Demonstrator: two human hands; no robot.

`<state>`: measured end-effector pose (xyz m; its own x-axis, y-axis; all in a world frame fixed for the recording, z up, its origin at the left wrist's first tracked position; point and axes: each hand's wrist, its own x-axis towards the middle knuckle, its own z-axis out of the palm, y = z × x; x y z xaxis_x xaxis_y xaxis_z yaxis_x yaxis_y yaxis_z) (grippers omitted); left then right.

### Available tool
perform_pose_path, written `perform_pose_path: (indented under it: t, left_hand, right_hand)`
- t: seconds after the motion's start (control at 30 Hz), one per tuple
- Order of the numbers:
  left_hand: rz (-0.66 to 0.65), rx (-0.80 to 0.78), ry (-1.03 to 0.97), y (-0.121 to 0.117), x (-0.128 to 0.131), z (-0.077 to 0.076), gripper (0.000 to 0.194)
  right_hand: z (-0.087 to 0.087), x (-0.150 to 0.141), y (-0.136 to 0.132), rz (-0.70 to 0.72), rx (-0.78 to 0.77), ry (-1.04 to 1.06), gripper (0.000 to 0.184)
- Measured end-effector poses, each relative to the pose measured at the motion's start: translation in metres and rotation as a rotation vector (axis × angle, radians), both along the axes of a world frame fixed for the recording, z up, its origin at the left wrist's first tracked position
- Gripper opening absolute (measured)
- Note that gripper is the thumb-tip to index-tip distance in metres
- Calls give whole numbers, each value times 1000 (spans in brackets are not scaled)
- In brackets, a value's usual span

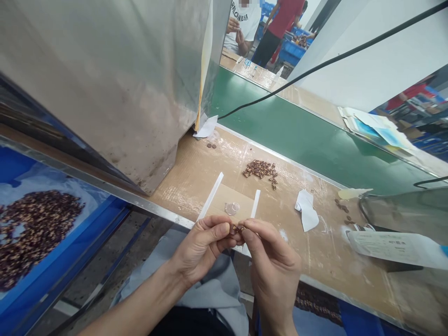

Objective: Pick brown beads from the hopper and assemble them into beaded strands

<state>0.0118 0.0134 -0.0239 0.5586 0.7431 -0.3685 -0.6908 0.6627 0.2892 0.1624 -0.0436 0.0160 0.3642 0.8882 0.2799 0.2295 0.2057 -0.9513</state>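
My left hand and my right hand meet at the near edge of the workbench. Both are closed in a pinch on a small brown part held between the fingertips. Just beyond them lie two white strips and a small clear disc on a cardboard patch. Further out sits a pile of small brown parts.
A large metal housing stands at left. A blue bin with many brown parts is at lower left. A green conveyor belt runs behind the bench. White paper scraps, a black cable, and other people stand far back.
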Motion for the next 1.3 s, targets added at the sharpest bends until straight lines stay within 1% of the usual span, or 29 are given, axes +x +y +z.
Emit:
perform_pose_path:
  t: [0.23,0.4,0.57,0.73,0.93,1.13,1.23,1.3]
  left_hand:
    - [58,-37,39,-4,0,5,33]
    - [95,-30,84,-7,-1,15,31]
    - [109,-33,120,-9,-3,25,34]
    - [101,-26,139,-8,-4,31,35]
    - [103,-32,150,-8,-6,33,34]
    - [115,-45,149,-13,-5,34,34]
    - [114,-30,169,-13,-4,34,34]
    - [115,40,222,-12,-5,32,34]
  right_hand:
    - [-4,0,-3,-9,45,-103,14]
    - [-9,3,-3,-13,67,-145,16]
    - [-8,3,-2,-13,93,-169,16]
    - [-5,2,-2,-6,105,-197,20]
    - [-2,0,0,-6,153,-246,25]
    - [-7,-3,0,-15,230,-293,37]
    - [-10,-3,-1,-19,213,-268,33]
    - [-10,-3,-1,-24,162,-224,27]
